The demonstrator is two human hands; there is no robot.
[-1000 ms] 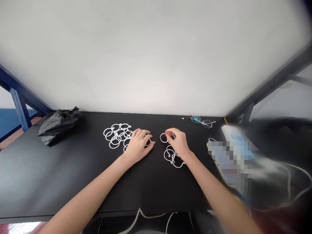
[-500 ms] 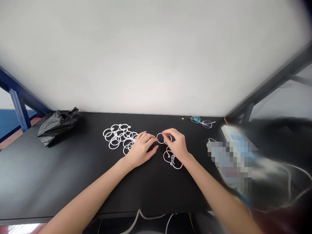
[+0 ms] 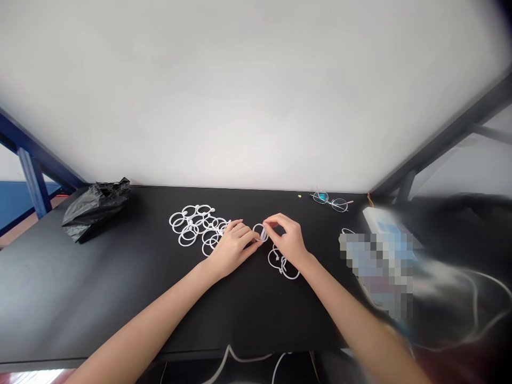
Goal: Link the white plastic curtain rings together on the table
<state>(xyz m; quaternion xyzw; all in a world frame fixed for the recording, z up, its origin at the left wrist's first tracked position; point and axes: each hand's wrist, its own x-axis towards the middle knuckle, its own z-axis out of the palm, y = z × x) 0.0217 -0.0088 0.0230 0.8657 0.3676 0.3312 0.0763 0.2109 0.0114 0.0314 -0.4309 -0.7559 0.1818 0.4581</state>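
Note:
White plastic rings with small end knobs, looking like curtain rings, lie in an overlapping cluster beside my left hand. Between my hands is a white ring, with a second ring's edge seen against it. My left thumb and fingers pinch its lower side. From the upper right, the thumb and forefinger of my right hand grip the same ring. A few more rings lie on the table under my right wrist, partly hidden by it.
On the black table, a crumpled black plastic bag sits at the left. Eyeglasses lie near the wall, by a tiny yellow bit. At the right are a white box and blurred cables.
My left fingers have closed on the ring, where they were apart before. My right hand has shifted slightly left, bringing the rings together between the hands.

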